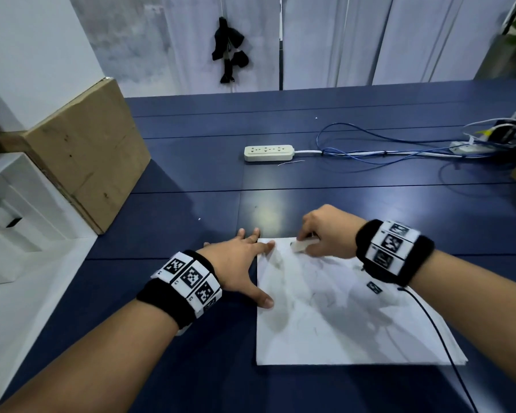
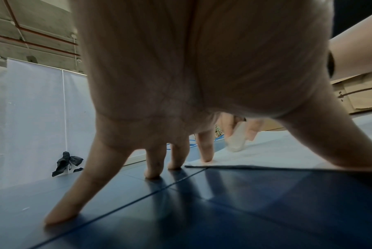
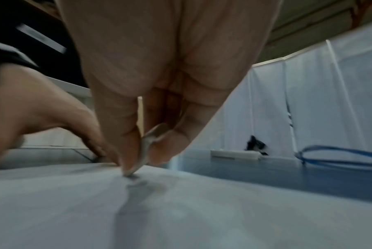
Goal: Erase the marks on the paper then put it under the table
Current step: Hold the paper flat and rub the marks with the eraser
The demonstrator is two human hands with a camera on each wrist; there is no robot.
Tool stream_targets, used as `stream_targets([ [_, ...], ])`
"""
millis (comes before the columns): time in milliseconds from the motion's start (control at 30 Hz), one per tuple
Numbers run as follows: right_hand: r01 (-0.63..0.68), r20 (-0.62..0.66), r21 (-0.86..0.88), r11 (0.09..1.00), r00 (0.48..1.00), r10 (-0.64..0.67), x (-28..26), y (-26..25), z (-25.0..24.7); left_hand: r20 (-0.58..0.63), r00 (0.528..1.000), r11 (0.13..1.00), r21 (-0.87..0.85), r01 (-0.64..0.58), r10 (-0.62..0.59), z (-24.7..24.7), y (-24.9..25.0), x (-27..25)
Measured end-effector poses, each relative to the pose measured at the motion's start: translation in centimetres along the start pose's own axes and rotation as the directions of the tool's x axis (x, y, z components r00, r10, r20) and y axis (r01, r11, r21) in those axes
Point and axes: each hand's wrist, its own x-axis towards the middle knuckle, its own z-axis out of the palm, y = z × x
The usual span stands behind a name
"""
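**Eraser at the far corner of the sheet**

The right hand (image 1: 325, 234) pinched a small white eraser (image 1: 300, 245) between thumb and fingers, its lower end pressed on the paper (image 1: 340, 317) close to the sheet's far left corner, just right of centre in the head view. The right wrist view showed a faint grey smudge (image 3: 138, 187) on the paper just under the eraser's tip. The left hand (image 1: 239, 263) lay spread and flat, grasping nothing: its thumb and one fingertip pressed on the paper's left edge, while the other fingertips rested on the blue counter (image 1: 191, 180) just beside it. The sheet lay flat in the lower centre of the frame, with faint pencil traces across its middle, so the erasing looked unfinished and the move under the counter not yet begun.

Only the left edge was pinned. A hard stroke towards that edge could buckle or crease the sheet, and a stroke running off the far corner could fold or tear it. A black cable (image 1: 438, 332) from the right wrist crossed the sheet's right side and might drag it.

A cardboard box (image 1: 84, 150) stood at the left of the frame; its contents were hidden. A power strip (image 1: 268, 152) and blue cables (image 1: 370, 153) lay well beyond the paper, upper centre to right.
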Motion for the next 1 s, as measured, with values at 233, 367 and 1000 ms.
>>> stream_targets([
  [233,0.053,0.155,0.059,0.997,0.986,-0.061,-1.6,-1.1,-0.3,0.008,1.000,1.000,0.007,-0.003,0.003,0.0,-0.1,0.1],
  [367,-0.068,0.030,0.021,0.997,0.997,0.067,0.5,0.1,-0.6,0.004,1.000,1.000,-0.002,-0.001,0.001,0.0,-0.1,-0.1],
  [1000,0.091,0.258,0.059,0.994,0.961,-0.103,-3.0,-1.3,-0.4,-0.003,1.000,1.000,-0.009,-0.009,0.009,0.4,-0.6,0.8],
])
